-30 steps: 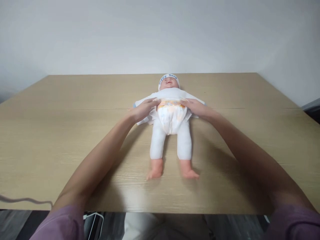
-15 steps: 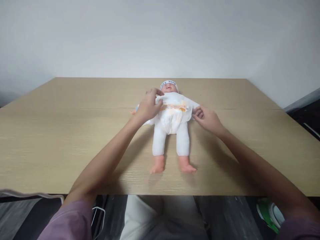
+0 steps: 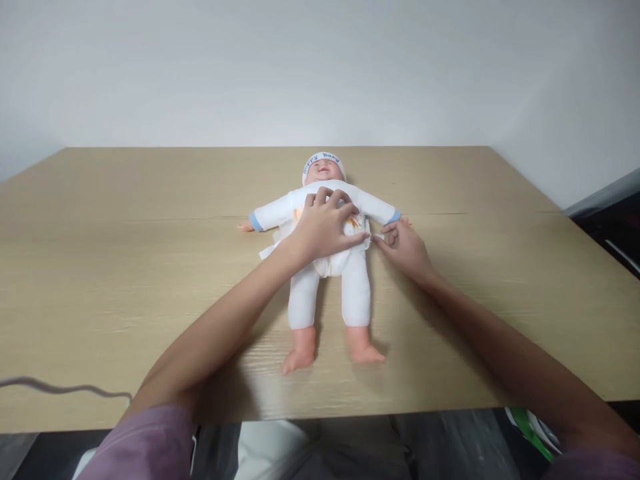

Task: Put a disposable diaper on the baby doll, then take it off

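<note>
Head cam: doll (image 3: pixel 303 297) flat on its back mid-surface (image 3: pixel 125 280), arms out, feet toward the person; left hand (image 3: pixel 325 227) laid open, fingers spread, palm down on doll's belly over the diaper (image 3: pixel 333 265) front, prob. pinning it so nothing shifts; right hand (image 3: pixel 403 248) at doll's hip, fingers drawn narrow, touching diaper's side edge; actual pinch too small to tell; grey cable (image 3: pixel 60 389) at near-left edge, well apart.

doll's white cap (image 3: pixel 323 160), blue lettering "Happy Baby"
</note>
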`<control>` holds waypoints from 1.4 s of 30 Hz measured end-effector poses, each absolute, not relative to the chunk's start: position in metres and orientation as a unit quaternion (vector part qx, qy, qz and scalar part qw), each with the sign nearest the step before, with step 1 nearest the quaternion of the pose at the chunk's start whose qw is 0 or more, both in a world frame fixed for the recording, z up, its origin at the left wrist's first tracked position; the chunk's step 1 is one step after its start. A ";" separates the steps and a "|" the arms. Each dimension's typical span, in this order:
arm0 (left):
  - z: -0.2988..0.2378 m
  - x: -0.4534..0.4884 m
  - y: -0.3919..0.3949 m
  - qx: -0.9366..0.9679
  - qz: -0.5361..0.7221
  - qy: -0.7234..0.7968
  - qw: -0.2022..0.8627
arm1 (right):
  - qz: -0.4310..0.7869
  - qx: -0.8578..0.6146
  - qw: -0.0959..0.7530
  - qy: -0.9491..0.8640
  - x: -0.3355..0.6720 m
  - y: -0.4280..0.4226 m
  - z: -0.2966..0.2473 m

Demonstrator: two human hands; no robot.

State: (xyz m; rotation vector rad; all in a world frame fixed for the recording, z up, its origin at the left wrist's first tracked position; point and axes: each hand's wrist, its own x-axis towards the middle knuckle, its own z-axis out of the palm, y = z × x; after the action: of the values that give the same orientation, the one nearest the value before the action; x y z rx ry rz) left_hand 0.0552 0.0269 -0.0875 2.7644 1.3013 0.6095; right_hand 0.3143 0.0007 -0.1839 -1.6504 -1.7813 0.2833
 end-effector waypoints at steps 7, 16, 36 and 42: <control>-0.090 0.055 0.028 0.885 0.206 0.417 0.020 | 0.140 -0.710 0.262 -0.638 0.311 0.002 -0.170; -0.090 0.057 0.027 0.882 0.206 0.424 0.017 | 0.236 -0.677 0.305 -0.627 0.312 0.008 -0.160; -0.088 0.056 0.023 0.869 0.210 0.446 0.034 | 0.337 -0.522 0.362 -0.695 0.242 0.033 -0.110; -0.095 0.055 0.024 0.868 0.216 0.445 0.044 | 0.198 -0.463 0.448 -0.739 0.257 -0.002 -0.132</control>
State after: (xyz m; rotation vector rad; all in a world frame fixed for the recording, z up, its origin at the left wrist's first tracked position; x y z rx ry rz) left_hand 0.0554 0.0241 -0.0947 2.6538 1.3587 0.6589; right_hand 0.2572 -0.0020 -0.1322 -1.1449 -1.8286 0.4904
